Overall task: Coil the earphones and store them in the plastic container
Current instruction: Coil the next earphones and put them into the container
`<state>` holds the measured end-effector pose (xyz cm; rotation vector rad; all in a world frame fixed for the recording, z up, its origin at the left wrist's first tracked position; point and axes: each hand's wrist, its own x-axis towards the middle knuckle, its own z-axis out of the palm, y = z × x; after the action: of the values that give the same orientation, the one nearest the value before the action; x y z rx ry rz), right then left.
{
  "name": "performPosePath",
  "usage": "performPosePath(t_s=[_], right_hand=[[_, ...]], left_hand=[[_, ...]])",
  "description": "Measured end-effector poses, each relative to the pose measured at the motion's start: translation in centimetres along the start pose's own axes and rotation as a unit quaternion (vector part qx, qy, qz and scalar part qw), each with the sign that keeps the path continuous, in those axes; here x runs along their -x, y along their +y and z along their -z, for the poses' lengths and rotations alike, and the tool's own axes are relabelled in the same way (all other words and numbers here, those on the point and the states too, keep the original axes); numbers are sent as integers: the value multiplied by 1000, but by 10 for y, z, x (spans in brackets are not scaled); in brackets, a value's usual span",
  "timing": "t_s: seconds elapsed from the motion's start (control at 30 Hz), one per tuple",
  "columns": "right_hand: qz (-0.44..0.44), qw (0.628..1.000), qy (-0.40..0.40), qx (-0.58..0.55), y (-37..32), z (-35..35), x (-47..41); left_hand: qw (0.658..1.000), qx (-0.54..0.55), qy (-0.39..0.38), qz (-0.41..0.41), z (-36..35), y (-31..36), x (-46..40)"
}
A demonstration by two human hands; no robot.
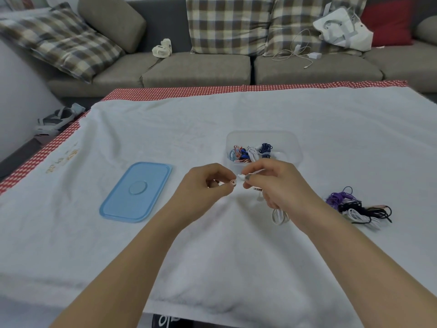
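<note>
Both hands meet above the middle of the table. My left hand (208,183) pinches a small pale ring-shaped ear tip (233,183). My right hand (274,183) grips white earphones (280,215); one white earbud pokes out at its fingertips, and a loop of white cable hangs below the palm. Just behind the hands stands the clear plastic container (293,147), holding several coiled earphones in blue, orange, white and navy. A pile of purple, black and white earphones (357,208) lies on the cloth to the right.
The container's blue lid (136,192) lies flat to the left of my hands. A white cloth (212,256) covers the table, with a red checked edge. Behind is a sofa with plaid cushions, a small fan, a charger cable and a white bag.
</note>
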<state>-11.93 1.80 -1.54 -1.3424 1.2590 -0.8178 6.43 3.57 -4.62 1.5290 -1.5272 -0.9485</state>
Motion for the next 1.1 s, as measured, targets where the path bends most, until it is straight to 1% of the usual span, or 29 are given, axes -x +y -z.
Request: performPosePath(t_s=[0.27,0.4,0.53,0.6,0.67,0.77,0.9,1.1], right_hand=[[18,999,-23,38,1,-1,0],[27,997,-11,73,5,-2,-2],[31,996,-1,81,8,-2,-3],[35,996,8,81,9,-3,-3],[37,996,17,78,10,-4,-4],[37,996,28,77,11,-4,-5],[43,993,52,97,14,-8,-5],[38,994,74,77,16,-11,-7]], left_hand=[[999,-23,-5,-36,-1,4,1],[999,-24,-4,-44,-2,3,1],[998,-38,2,-45,-3,4,2],[999,-25,5,-36,-3,6,3],[999,-14,16,-24,-4,8,4],[999,-26,45,-17,-6,11,5],[996,-50,72,-26,-10,14,7],[993,-62,97,-36,-15,17,9]])
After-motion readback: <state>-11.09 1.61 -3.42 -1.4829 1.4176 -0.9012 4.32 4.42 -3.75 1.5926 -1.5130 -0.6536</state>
